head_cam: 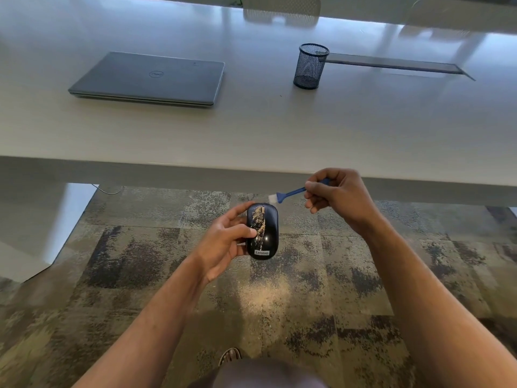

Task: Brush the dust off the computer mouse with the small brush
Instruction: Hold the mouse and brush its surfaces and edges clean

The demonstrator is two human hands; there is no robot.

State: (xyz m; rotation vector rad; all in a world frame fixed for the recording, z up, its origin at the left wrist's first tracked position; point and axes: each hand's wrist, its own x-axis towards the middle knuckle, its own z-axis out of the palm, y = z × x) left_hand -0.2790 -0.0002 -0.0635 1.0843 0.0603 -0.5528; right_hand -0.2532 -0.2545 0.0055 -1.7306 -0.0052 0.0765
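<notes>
Both forearms extend forward, bare. Left hand (223,242) is cupped, palm turned inward, thumb pressed on top of the mouse (263,232) it grips. Right hand (335,196) is raised higher, fingers curled, pinching the brush (291,191) handle.

Table (279,130): laptop (148,79); mesh cup (310,66).

I had a single wide-angle view, worn on the person's head, looking forward and down. It sat close above both forearms, with the carpeted floor (279,298) directly beneath and the counter (251,135) stretching away across the upper half. Straight edges bowed toward the frame's margins, and no second view overlapped it
</notes>
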